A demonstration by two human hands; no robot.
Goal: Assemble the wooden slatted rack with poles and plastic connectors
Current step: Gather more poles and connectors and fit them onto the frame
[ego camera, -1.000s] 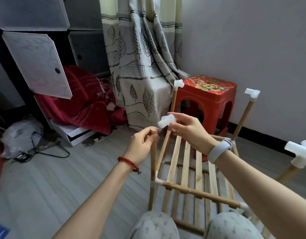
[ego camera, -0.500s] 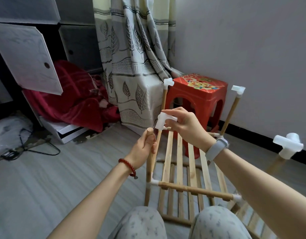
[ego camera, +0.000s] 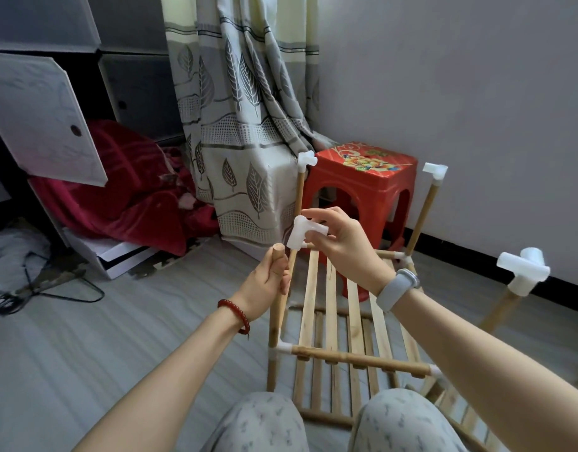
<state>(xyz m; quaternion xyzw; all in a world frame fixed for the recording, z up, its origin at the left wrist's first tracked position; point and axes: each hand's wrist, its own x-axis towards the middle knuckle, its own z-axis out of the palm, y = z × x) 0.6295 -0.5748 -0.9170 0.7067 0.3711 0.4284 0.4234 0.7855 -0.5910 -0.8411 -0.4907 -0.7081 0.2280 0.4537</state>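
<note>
The wooden slatted rack point(ego camera: 330, 288) stands on the floor in front of my knees, its slats running away from me. My left hand point(ego camera: 268, 282) grips the near-left upright pole point(ego camera: 276, 308) just below its bare top end. My right hand point(ego camera: 343, 243) pinches a loose white plastic connector point(ego camera: 302, 234) just above and right of that pole top, not touching it. Three other uprights carry white connectors: far left point(ego camera: 306, 159), far right point(ego camera: 436, 171) and near right point(ego camera: 525, 270).
A red plastic stool point(ego camera: 362, 177) stands behind the rack against the grey wall. A patterned curtain point(ego camera: 242, 125) hangs to its left. A cabinet with an open door point(ego camera: 43, 115) and a red blanket point(ego camera: 128, 184) are at the left, with a cable point(ego camera: 66, 288) on the floor.
My left hand slid down the pole, baring its top end. My right hand turned the connector and brought it close above that top end.
</note>
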